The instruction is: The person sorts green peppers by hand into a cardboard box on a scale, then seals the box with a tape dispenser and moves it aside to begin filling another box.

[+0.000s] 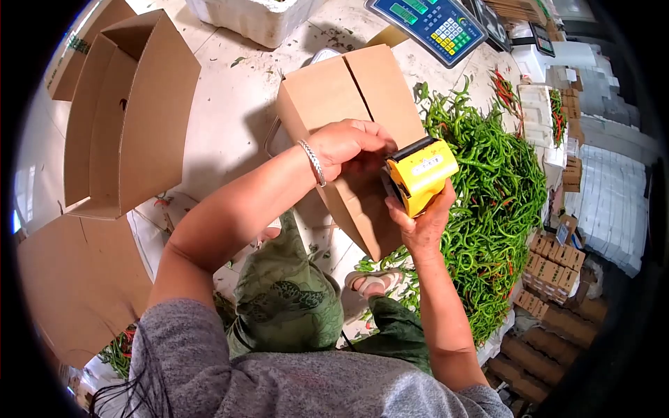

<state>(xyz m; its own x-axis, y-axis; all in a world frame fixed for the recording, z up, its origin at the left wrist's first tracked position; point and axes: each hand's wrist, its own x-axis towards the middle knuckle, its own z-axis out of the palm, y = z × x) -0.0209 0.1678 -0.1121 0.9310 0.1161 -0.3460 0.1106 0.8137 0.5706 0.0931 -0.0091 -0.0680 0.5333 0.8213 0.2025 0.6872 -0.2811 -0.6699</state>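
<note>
A cardboard box [324,94] stands in front of me, its top flaps folded down with a dark gap between them. My right hand [426,216] is wrapped round a yellow tape dispenser [425,174], held over the box's near right edge. Beside the dispenser, my left hand [348,148] is bent over the box with its fingers drawn together at the dispenser's black edge. Its fingertips are partly hidden, and what they hold, if anything, cannot be made out. A braided bracelet [312,162] circles the left wrist.
A large heap of green peppers [488,188] lies to the right. An open cardboard box [153,104] stands at the left. At the back are a white foam box [261,17] and a scale display [428,28]. Small stacked boxes [554,268] stand far right.
</note>
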